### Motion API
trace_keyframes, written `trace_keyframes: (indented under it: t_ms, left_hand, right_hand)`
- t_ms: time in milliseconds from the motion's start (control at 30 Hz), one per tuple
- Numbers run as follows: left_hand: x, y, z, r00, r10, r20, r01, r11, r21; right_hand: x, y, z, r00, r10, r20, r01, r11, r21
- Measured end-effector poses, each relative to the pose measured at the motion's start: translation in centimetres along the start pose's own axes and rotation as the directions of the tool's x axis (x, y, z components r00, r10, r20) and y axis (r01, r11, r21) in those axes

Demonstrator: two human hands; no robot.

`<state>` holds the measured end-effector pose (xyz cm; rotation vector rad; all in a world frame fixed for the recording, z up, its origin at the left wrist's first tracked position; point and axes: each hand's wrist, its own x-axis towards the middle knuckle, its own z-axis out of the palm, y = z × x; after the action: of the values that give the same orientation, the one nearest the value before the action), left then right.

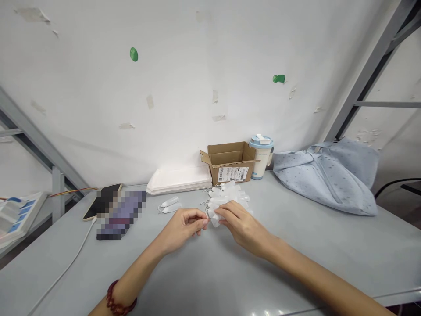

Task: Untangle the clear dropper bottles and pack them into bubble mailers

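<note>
Just beyond hands (241,226), white tubes (218,200): open box (233,174), lidded cup (261,161).

Bright in here, light soft; wall (177,87) pale, soft shadow beneath right arm (302,267); small glints along table's (184,276) near edge; sides stretched; pixelated patch (121,215) left.

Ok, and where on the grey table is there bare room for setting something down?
Free: between the left forearm and right forearm; also between right forearm and blue patterned cloth. Crowded: small white pieces before brown cardboard box.
</note>
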<state>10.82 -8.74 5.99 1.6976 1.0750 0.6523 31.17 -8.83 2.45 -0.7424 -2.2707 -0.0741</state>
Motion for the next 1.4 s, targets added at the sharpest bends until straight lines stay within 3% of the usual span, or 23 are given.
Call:
trace_keyframes:
  t_ms: [533, 1133, 1400]
  left_hand:
    - [0.0, -0.4, 0.5, 1.000, 0.001, 0.006, -0.001, 1.000, 0.015]
    - [-0.1, -1.2, 1.9, 1.000, -0.012, 0.008, 0.012, 0.999, 0.033]
    - [-0.2, 0.0, 1.2, 0.996, 0.084, -0.034, -0.079, 0.987, 0.138]
  right_hand:
    - [-0.2, -0.1, 0.2, 0.998, -0.034, 0.047, 0.035, 0.999, -0.028]
    - [-0.9, -0.3, 1.4, 0.999, -0.035, 0.041, 0.033, 0.997, 0.069]
    - [0.0, 0.0, 0.1, 1.000, 0.001, 0.026, -0.005, 0.988, 0.156]
